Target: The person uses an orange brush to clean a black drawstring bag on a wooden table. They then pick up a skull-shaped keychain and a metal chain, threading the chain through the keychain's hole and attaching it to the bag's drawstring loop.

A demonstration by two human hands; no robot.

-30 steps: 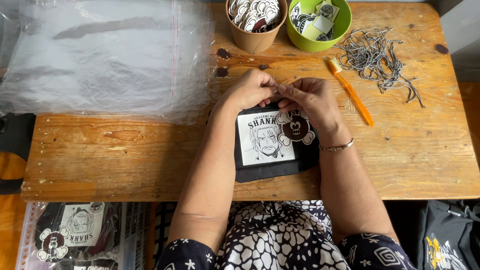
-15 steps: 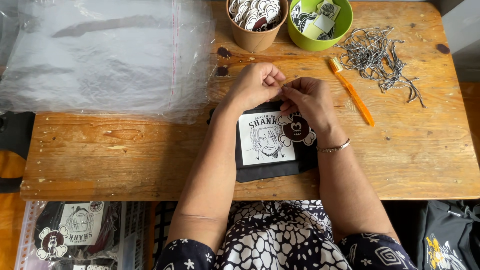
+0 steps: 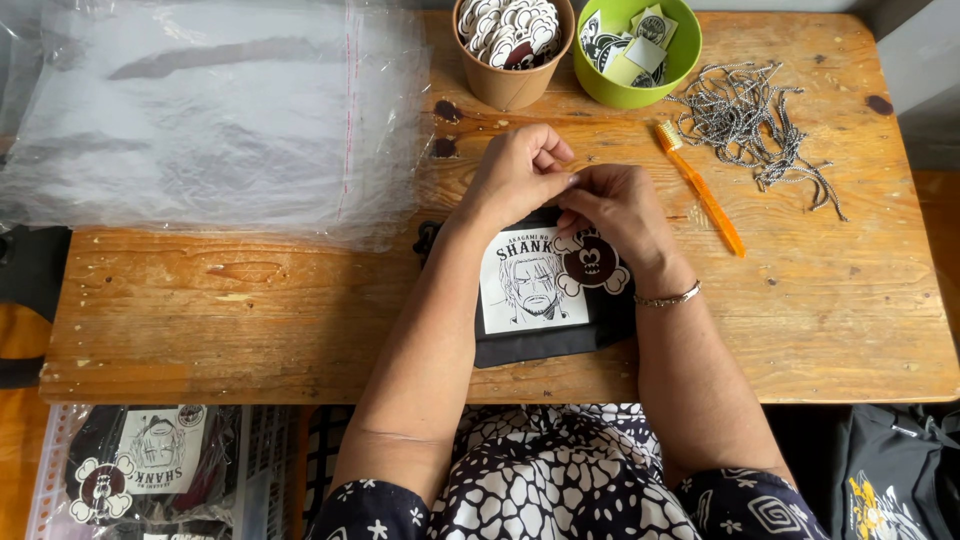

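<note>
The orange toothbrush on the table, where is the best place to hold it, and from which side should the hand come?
Probably by the long orange handle of the toothbrush, near its middle. It lies flat and diagonal, bristle head toward the green bowl, with bare wood on both sides. The right hand is nearest, so come from above, fingers across the handle.

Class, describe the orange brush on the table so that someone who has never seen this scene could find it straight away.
Start at the wooden table and go to its far right part. Between the right hand and the tangle of grey cords lies the orange brush, slanted. It is the only long, thin, bright orange thing there.
</note>
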